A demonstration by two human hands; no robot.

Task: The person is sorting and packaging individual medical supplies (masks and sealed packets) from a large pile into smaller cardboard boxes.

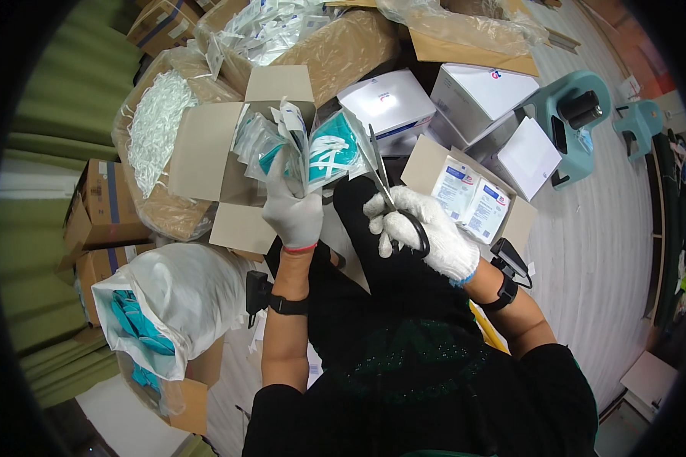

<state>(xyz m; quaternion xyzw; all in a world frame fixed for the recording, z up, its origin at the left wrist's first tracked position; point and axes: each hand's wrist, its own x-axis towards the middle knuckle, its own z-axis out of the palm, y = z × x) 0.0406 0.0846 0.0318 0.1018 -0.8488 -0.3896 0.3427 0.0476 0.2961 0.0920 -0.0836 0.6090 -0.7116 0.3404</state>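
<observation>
Mid-frame, the left hand [292, 209] pinches packets [332, 154], likely light, soft and slippery, best held by edges; the right hand [433, 234] curls round scissors [383, 183].

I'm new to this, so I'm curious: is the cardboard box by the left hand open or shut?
Open: the cardboard box has its flaps spread outward, and packets show at its mouth, by the left hand.
</observation>
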